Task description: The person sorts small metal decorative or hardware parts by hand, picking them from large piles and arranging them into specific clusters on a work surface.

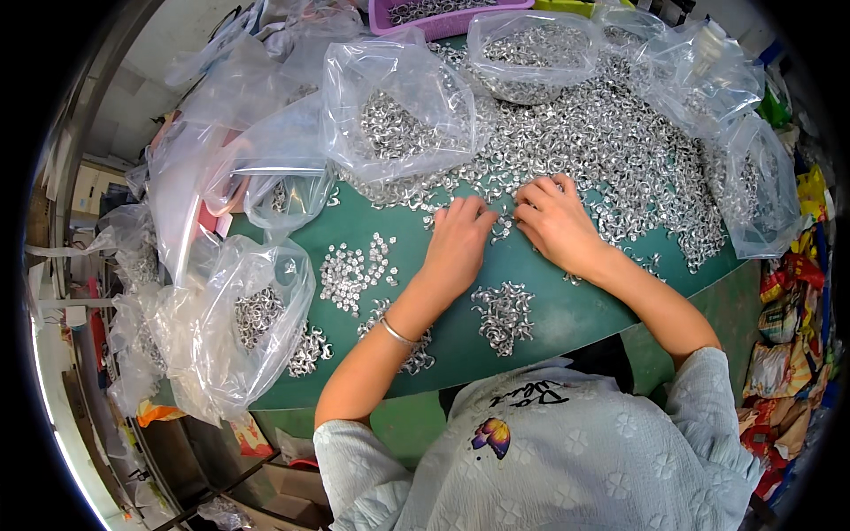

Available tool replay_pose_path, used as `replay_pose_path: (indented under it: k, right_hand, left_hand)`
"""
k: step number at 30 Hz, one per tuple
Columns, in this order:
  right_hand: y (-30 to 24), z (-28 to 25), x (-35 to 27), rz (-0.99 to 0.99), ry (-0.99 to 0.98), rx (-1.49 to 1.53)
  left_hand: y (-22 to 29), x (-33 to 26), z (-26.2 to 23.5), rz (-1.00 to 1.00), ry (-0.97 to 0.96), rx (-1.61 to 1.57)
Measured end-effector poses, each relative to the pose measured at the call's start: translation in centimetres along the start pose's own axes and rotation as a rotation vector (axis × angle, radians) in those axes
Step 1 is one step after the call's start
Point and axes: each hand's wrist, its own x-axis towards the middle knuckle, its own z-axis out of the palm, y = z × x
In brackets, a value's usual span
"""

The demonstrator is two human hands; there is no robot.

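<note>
Small silvery hook-shaped metal pieces (611,146) lie in a large heap across the far side of the green table (549,301). At the near edge of this heap, my left hand (456,243) rests with its fingers bent down among a few loose pieces. To its right is my right hand (560,221), fingers curled over pieces at the heap's edge. A few metal pieces (503,227) lie in the gap between the hands. Both hands are closed, their fingertips partly hidden from above, and whatever they pinch cannot be made out.
A small pile of hooks (503,319) lies near the front edge, and small nut-like pieces (350,276) lie left of my left forearm. Clear plastic bags (398,115) of metal parts stand around the table. A purple basket (443,22) is at the back. Colourful packages (784,327) line the right side.
</note>
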Motion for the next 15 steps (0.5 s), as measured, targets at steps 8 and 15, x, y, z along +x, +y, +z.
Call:
replay_pose_path:
  k: [8,15]
  right_hand:
    - [-0.2,0.1,-0.2,0.032,-0.048,0.07]
    - [-1.1,0.3,-0.4,0.038,0.024,0.084]
  left_hand:
    - [1.1,-1.1,-1.4,-0.057,0.079,-0.094]
    - [3.4,-4.0,-1.0,-0.138,0.005,-0.231]
